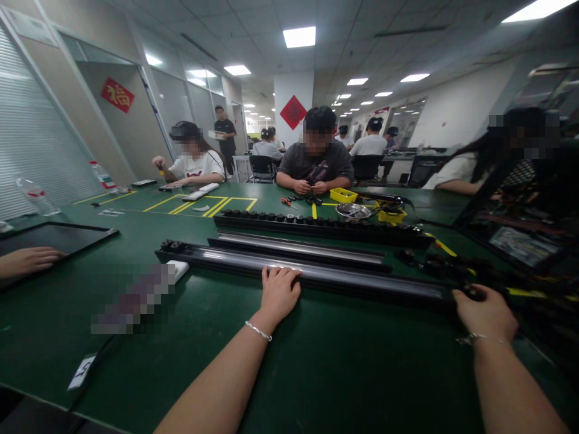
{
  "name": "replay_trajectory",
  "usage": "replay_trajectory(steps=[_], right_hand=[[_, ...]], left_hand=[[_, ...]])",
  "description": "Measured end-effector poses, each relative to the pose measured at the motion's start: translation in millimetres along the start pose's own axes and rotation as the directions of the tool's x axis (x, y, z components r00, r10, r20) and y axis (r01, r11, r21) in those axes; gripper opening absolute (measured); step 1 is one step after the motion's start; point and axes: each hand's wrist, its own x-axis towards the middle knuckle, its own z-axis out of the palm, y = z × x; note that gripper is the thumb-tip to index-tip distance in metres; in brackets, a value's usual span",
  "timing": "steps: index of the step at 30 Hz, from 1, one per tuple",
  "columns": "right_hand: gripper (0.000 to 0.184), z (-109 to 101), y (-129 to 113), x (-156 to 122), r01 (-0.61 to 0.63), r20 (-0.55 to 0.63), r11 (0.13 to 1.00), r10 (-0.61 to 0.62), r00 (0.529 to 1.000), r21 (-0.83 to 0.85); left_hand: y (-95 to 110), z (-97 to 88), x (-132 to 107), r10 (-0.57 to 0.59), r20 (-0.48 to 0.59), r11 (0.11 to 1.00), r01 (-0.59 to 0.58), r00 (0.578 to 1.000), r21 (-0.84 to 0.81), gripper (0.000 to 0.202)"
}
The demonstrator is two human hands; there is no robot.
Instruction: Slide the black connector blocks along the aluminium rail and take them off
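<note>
A long black rail [362,280] with a shiny metallic strip lies across the table in front of me. My left hand [280,295] is on its near edge, with fingers curled over the middle of the rail. At the rail's right end, my right hand [486,313] has thumb and fingers closed around a small dark part [473,293], whose kind I cannot make out. Several black knob-like pieces [174,245] sit on the left end of the rail. Just behind lies a second rail [298,246], and beyond it a black strip [316,228] carrying a row of similar pieces.
A blurred phone-like object [136,301] lies left on the green table [353,374]. Another person's hand [34,262] rests on a black tray [85,235]. A yellow box [342,195] and metal dish [353,210] stand farther back. A dark framed panel [529,223] is at right.
</note>
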Motion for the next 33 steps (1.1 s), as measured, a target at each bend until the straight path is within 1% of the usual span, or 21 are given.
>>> replay_trajectory(steps=[5,10,13,25,30,33], right_hand=[[0.049,-0.9,3.1,5.0,-0.027,0.003,0.999,0.027,1.000,0.038],[0.045,-0.7,2.1,0.1,-0.021,-0.033,0.992,0.025,0.999,0.123],[0.044,-1.2,2.6,-1.5,0.001,-0.042,0.990,0.005,0.999,0.140],[0.044,4.3,7.9,1.8,0.053,-0.082,0.989,-0.042,0.996,0.138],[0.043,5.0,4.1,-2.2,0.091,-0.110,0.991,-0.081,0.991,0.094],[0.043,3.9,8.0,-0.1,0.118,-0.151,0.991,-0.108,0.983,0.060]], left_hand=[[0.6,-1.1,0.3,-0.002,0.009,1.000,0.002,1.000,0.004,0.027],[-0.5,-0.7,0.5,-0.013,0.024,1.000,0.013,1.000,0.016,0.027],[-1.4,-0.2,0.2,-0.003,0.017,1.000,0.002,1.000,0.024,0.027],[-3.5,0.0,0.7,0.010,0.027,0.998,-0.012,1.000,0.065,0.028],[-3.9,0.4,0.6,0.017,0.037,0.997,-0.019,0.999,0.073,0.028],[-3.7,0.3,0.5,0.016,0.039,0.997,-0.019,0.999,0.077,0.029]])
